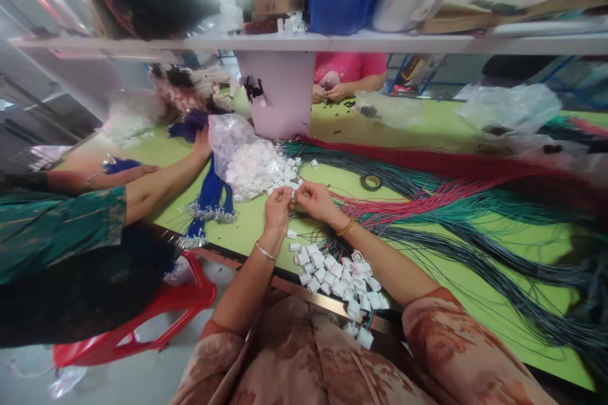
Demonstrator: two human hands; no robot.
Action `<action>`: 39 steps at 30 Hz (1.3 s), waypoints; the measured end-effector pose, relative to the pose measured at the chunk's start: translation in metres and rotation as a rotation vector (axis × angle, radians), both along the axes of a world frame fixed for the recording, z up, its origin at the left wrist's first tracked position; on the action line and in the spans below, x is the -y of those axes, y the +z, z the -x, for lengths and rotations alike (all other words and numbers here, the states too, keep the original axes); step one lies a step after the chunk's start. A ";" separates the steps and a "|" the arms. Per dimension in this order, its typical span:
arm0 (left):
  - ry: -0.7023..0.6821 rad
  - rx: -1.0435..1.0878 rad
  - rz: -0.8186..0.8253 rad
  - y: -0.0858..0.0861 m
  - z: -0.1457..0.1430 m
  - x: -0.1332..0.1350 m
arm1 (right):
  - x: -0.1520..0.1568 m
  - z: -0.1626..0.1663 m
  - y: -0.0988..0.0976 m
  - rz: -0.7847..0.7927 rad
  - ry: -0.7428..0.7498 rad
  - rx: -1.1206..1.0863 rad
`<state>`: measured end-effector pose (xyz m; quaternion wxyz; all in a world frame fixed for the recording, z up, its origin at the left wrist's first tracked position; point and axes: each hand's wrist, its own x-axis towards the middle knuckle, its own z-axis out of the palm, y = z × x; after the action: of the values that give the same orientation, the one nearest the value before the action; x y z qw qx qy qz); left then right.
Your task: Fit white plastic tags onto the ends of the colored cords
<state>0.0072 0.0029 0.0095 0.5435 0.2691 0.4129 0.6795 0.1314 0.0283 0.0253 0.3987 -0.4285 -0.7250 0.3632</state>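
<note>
Through the head camera I see both hands held close together over the green table (247, 221), near the middle. The left hand (278, 207) has its thumb and finger pinched nearly closed. The right hand (314, 200) is pinched in the same way, just beside it. Both seem to have hold of one small piece (292, 195) between the fingertips. Fingers hide most of it, so I cannot tell its shape, or whether a wire is in it.

On the near side, just left of the right arm, lies a heap of white plugs (335, 269). Some spill over the near edge. On the far left, more white bits (251, 171) sit in and around a clear bag (232, 130). Red wires (408, 199), green wires (463, 205) and dark wires (475, 256) run off to the right.

I think the small piece is very light and hard, a bit slick, and easy to drop. I would hold it by its sides with the tips, softly but firmly. The wires look thin and bendy. I would pinch one close to its end, so it does not flop, and not tug hard, as it may pull loose.
</note>
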 end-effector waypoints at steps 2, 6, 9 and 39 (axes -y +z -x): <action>-0.004 0.004 0.000 -0.001 0.000 -0.001 | 0.000 -0.003 0.003 -0.018 0.051 0.007; -0.013 -0.015 0.005 -0.002 0.000 0.000 | 0.004 -0.002 0.004 -0.063 0.023 0.076; -0.006 -0.066 0.015 -0.001 -0.001 0.001 | 0.002 -0.003 0.002 -0.086 -0.013 0.122; -0.255 0.014 0.145 0.007 0.016 0.001 | -0.032 -0.062 -0.014 -0.194 0.021 0.558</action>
<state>-0.0092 0.0022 0.0168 0.6463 0.2745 0.4194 0.5753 0.1933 0.0602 0.0116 0.2191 -0.4643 -0.8422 0.1644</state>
